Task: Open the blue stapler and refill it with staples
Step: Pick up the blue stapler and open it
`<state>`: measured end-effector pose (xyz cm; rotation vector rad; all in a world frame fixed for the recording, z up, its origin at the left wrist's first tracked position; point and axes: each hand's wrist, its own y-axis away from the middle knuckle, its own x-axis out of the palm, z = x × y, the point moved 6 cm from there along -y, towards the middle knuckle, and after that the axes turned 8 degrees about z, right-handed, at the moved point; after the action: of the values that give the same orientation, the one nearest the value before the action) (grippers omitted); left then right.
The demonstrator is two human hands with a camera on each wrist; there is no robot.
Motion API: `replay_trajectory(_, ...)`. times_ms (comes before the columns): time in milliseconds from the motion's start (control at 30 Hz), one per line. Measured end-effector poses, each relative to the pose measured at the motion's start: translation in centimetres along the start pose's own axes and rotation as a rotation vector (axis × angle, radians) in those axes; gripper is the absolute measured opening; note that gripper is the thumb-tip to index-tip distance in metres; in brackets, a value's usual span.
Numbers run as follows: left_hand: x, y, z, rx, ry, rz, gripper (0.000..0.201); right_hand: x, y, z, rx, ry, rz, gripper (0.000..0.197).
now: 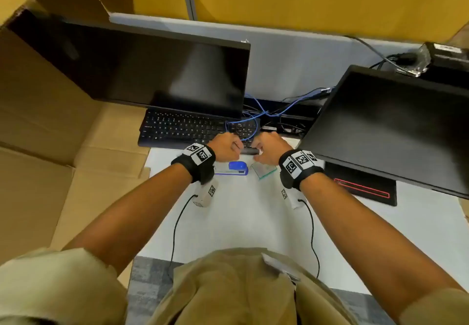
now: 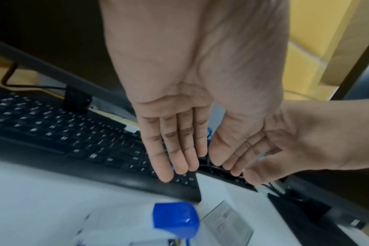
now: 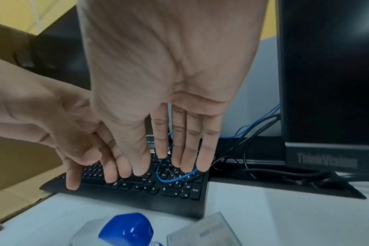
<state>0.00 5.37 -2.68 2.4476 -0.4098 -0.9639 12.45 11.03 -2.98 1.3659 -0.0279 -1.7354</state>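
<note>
Both grips are slack and hold nothing: left hand and right hand hover together over the keyboard, likely poised to reach. The blue stapler lies closed on the bench beneath them, staple box just beside.

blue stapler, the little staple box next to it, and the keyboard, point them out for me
blue stapler (image 1: 238,166), head view, on its blue top.
staple box (image 1: 263,170), head view, on its lid.
keyboard (image 1: 182,129), head view, on the keys.
</note>
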Motion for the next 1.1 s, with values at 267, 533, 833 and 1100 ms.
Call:
replay_trajectory(267, 2.1, -1.1, 3.2, -0.124, 0.028, 0.038, 0.043, 2.0, -0.3, 0.3, 0.036, -0.014, 0.044, 0.027)
replay_trajectory(533, 4.6, -2.0, 4.2, -0.174, -0.144, 0.067, 0.059, 4.7, -1.4, -1.2, 0.079, -0.051, 0.062, 0.038)
replay_trajectory(833, 5.2, -2.8, 3.5, -0.136, -0.326, -0.015, 0.04, 5.6, -1.7, -0.6, 0.032, -0.039, 0.015, 0.037)
replay_trajectory(1100, 5.2, -2.6, 4.0, -0.104, -0.26, -0.148, 0.025, 6.3, -2.1, -0.5, -0.009, -0.045, -0.042, 0.02)
